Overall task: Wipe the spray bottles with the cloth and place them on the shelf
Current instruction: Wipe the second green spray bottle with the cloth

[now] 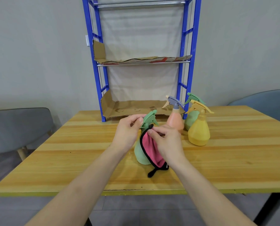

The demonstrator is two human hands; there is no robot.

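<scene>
Two pinch grips: L hand [127, 132] on green bottle [140, 153] head, R hand [167, 141] on cloth [149, 145]

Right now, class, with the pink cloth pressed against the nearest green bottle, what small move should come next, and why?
Probably slide the pink cloth down the green bottle with the right hand, while the left hand pinches its trigger head steady. The cloth is gripped at the neck, and the bottle's lower side shows bare.
</scene>
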